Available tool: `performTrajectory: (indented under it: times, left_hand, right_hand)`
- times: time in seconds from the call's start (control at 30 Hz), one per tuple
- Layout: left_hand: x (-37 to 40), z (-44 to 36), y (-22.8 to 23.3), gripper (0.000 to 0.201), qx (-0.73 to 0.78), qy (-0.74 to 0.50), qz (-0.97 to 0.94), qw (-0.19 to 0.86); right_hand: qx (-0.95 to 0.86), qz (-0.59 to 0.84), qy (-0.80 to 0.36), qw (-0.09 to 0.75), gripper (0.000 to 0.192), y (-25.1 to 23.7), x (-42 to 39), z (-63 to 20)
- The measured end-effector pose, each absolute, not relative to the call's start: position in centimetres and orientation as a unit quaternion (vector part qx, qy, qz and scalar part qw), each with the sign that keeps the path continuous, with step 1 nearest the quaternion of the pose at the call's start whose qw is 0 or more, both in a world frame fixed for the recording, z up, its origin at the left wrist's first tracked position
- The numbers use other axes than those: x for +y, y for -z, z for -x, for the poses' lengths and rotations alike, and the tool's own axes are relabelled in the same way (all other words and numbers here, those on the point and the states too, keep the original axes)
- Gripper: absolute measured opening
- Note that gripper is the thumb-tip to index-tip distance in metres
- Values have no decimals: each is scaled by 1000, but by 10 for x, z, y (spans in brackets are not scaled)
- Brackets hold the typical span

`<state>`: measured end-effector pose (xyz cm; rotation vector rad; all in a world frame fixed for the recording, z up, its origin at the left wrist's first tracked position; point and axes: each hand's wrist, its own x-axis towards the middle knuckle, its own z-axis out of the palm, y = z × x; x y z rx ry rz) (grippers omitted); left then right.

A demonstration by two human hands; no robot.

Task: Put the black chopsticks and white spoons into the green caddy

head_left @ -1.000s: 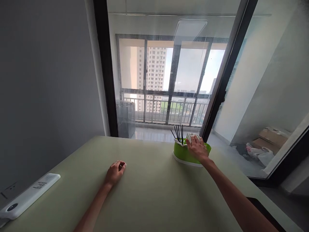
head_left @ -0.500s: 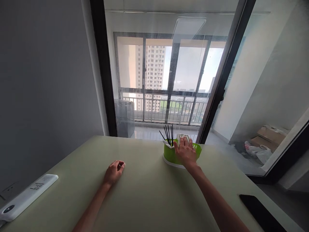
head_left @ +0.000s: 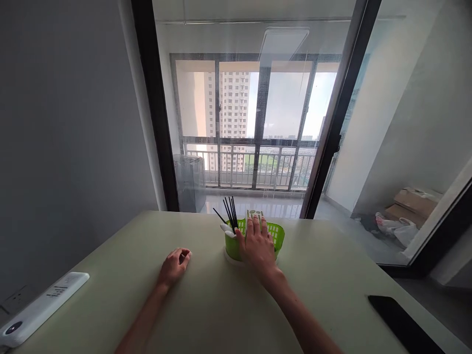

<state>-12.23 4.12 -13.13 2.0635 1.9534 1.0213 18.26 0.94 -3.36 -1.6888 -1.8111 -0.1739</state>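
Observation:
Near the far edge of the table stands a green cutlery holder [head_left: 232, 248] with a pale base and a perforated back. Several thin black chopsticks [head_left: 231, 214] and white spoons [head_left: 229, 233] stick up from its left end. My right hand [head_left: 260, 251] reaches over its front, fingers gripping around the white patterned panel [head_left: 254, 213] in its middle; the palm hides the front and part of the inside. My left hand [head_left: 173, 265] rests on the table to the left, apart from the holder, fingers curled toward the thumb with nothing visible between them.
A white power strip [head_left: 51, 302] lies along the table's left edge. The black flat object [head_left: 400, 319] at the right looks like a phone. Behind the table [head_left: 206, 300] is a glass door with a dark frame [head_left: 326, 142]; cardboard boxes [head_left: 416, 204] and bags sit beyond it.
My right hand has moved the cutlery holder to the left across the table, slightly nearer to me. The left hand has stayed in place.

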Motion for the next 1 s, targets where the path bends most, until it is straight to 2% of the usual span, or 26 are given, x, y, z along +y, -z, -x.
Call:
performTrajectory:
  times: [0.73,1.0]
  left_hand:
    - [38,119,129,31,653,-327,-680,69]
    - [39,119,128,31,653,-324,-682,62]
  right_hand:
    - [-709,590,113,369,47,46,6,-186]
    - [-725,554,113,393,47,51,11,-196]
